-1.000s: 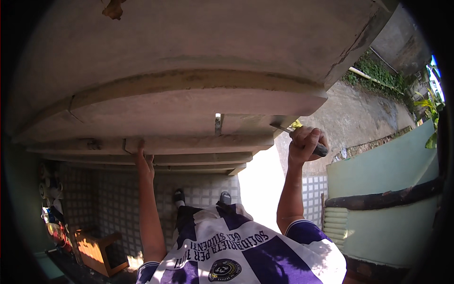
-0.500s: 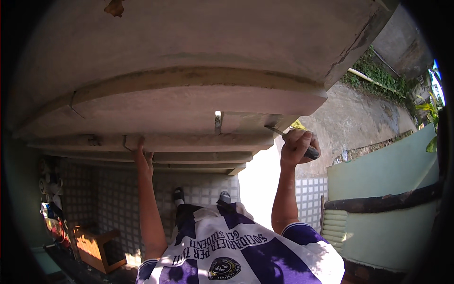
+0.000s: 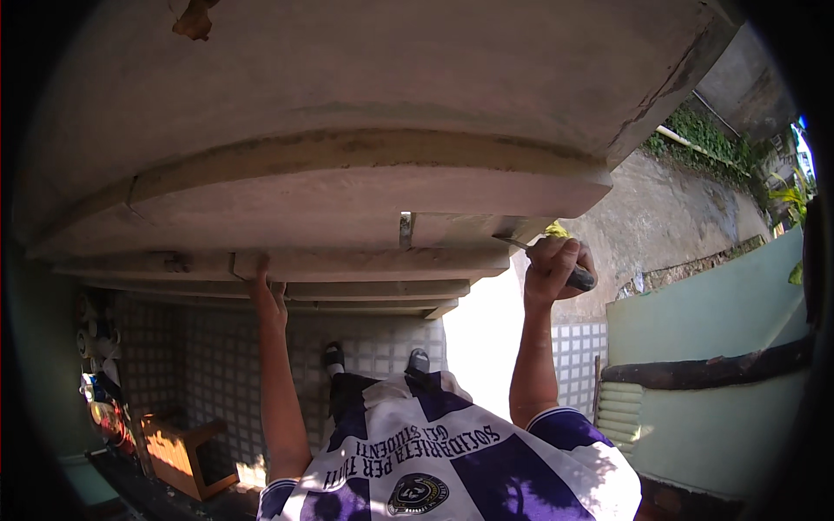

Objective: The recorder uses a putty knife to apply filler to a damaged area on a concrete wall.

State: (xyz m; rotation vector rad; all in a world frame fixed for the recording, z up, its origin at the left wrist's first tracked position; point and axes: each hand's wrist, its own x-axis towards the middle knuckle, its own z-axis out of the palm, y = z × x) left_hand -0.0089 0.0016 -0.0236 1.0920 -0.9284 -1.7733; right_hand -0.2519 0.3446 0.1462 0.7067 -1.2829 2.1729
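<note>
My right hand (image 3: 556, 265) is closed around the dark handle (image 3: 580, 278) of a trowel. Its thin metal shank (image 3: 512, 241) points left to the concrete ledge (image 3: 347, 195). A flat rectangular surface with a bright left end (image 3: 406, 230) lies against the ledge there and looks like the trowel's blade; its outline blends with the concrete. Farther left, my left hand (image 3: 271, 291) rests at the edge of a lower step-like ledge (image 3: 373, 262), fingers stretched out and holding nothing. Part of that hand is in shadow.
More ledges (image 3: 382, 289) descend below, above a tiled floor (image 3: 217, 347) where my feet stand. A wooden stool (image 3: 182, 451) and assorted items (image 3: 104, 417) are at lower left. To the right stand a pale green wall (image 3: 695, 304) and a dark rail (image 3: 704, 372). A dry leaf (image 3: 195, 19) hangs at the top.
The whole view has shifted slightly, so everything appears a little farther right. Both hands and the trowel keep nearly the same places against the ledges.
</note>
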